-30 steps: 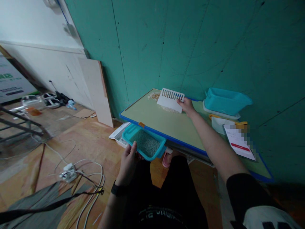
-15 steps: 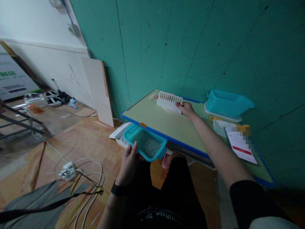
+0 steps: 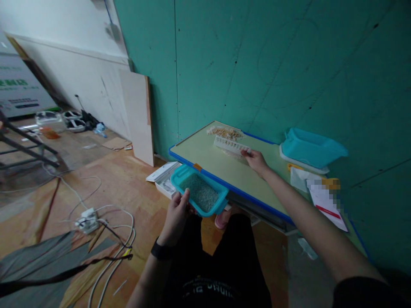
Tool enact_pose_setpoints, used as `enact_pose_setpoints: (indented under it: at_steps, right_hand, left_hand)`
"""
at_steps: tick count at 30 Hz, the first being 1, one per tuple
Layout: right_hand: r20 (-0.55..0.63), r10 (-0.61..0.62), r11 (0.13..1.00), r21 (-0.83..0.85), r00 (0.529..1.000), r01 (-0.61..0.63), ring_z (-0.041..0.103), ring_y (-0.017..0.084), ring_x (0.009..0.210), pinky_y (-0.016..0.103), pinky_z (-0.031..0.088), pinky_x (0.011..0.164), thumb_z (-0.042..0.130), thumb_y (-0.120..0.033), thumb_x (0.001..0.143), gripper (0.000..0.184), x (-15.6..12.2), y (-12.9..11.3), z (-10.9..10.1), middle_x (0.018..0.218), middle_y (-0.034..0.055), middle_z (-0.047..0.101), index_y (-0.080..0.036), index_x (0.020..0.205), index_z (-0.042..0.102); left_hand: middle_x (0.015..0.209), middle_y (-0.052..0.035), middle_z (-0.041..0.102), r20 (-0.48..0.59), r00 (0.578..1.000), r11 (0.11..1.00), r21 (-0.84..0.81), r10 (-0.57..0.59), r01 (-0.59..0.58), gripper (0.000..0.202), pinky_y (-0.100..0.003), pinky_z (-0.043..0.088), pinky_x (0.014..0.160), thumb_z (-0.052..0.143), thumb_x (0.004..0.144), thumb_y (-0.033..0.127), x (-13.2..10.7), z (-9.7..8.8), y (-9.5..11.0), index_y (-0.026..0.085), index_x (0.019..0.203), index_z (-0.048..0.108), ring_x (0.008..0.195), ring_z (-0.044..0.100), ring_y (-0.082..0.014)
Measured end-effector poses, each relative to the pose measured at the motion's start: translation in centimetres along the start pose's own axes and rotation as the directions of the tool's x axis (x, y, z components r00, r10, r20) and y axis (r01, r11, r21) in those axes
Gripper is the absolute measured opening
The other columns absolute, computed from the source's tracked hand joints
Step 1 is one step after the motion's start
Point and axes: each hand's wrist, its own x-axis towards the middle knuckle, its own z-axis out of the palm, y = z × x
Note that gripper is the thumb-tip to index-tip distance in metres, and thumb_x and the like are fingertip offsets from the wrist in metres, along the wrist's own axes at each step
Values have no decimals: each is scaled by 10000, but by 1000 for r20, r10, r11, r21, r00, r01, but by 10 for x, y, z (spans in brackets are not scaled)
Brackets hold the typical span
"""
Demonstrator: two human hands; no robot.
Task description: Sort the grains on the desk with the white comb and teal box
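My left hand grips the near rim of a turquoise plastic tub, thumb on top. Pale fine grains cover the tub's bottom, and it sits just below the table's front edge. Over on the pale green tabletop, my right hand pinches the right end of a white slotted plastic scraper. Behind the scraper lies a pile of yellowish and white bits. A little whitish material shows along its near side.
A second turquoise tub stands on a white lid at the table's right. Near it lie a white cloth and a phone-like screen. Below the table is an open white box. Cables and a power strip cross the floor.
My right hand has drawn the scraper toward me and tilted it flatter, away from the pile, which now shows more fully. My left hand still holds the tub. The view has shifted slightly.
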Motion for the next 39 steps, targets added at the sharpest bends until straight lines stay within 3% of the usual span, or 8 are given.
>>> enact_pose_setpoints:
  at_steps: [5, 10, 18, 23, 28, 30, 34, 39]
  right_hand:
    - [46, -45, 997, -68, 998, 48, 727, 309, 839, 419, 567, 815, 703, -710, 770, 485, -18, -4, 0, 726, 36, 761, -234, 803, 785]
    - [110, -106, 993, -47, 988, 112, 735, 337, 840, 461, 567, 827, 635, -764, 790, 540, -35, -17, 1, 786, 65, 787, -255, 859, 803]
    - [165, -85, 996, -27, 983, 90, 758, 324, 909, 456, 591, 857, 675, -650, 802, 360, -60, -46, 8, 915, 25, 814, -330, 900, 809]
    - [7, -117, 993, -11, 993, 117, 749, 340, 967, 457, 584, 885, 644, -673, 824, 410, -52, -46, -4, 893, 71, 799, -284, 779, 762]
    - [-201, -38, 996, -88, 979, 20, 737, 351, 965, 430, 568, 849, 553, -839, 771, 691, -38, -28, -41, 912, 132, 798, -189, 861, 770]
    - [-226, 27, 987, -149, 974, -62, 734, 357, 928, 413, 555, 806, 536, -869, 753, 750, -36, -18, -54, 866, 139, 795, -166, 864, 773]
    - [-254, 91, 940, -298, 963, -167, 736, 363, 916, 380, 526, 742, 545, -802, 799, 673, -38, -3, -65, 842, 154, 798, -177, 856, 788]
    - [-174, 50, 933, -344, 983, -109, 746, 353, 893, 364, 506, 697, 521, -721, 855, 621, -48, -3, -59, 895, 146, 809, -181, 965, 807]
  left_hand:
    - [510, 51, 598, 14, 1000, 1000, -2, 3, -3, 525, -225, 498, 442, 831, 716, 651, 1, 0, -3, 220, 778, 538, 419, 581, -125]
    - [496, 51, 593, 22, 999, 1000, -3, 24, -24, 522, -219, 492, 440, 819, 732, 652, 1, 1, -4, 219, 750, 529, 413, 586, -124]
    - [505, 51, 599, 20, 1000, 1000, -2, 13, -13, 524, -218, 510, 448, 832, 721, 646, 1, 1, -2, 215, 738, 534, 424, 593, -122]
    - [525, 66, 600, 20, 1000, 1000, -15, -8, 8, 515, -210, 493, 444, 851, 710, 622, 1, -1, -2, 217, 792, 543, 427, 587, -116]
    - [532, 72, 592, 18, 1000, 1000, -4, -18, 18, 531, -217, 487, 453, 842, 706, 640, 2, -4, -4, 216, 794, 535, 434, 578, -112]
    - [513, 71, 583, 9, 1000, 1000, 4, -21, 21, 553, -218, 487, 450, 844, 688, 658, 3, -3, -5, 218, 761, 516, 429, 577, -114]
    - [503, 67, 586, 4, 1000, 1000, 10, -16, 16, 571, -226, 493, 444, 843, 669, 681, 3, -1, -6, 217, 759, 523, 421, 571, -119]
    - [498, 72, 562, 31, 999, 1000, 20, -13, 12, 533, -216, 449, 435, 822, 719, 659, -6, 1, -11, 208, 799, 550, 419, 539, -109]
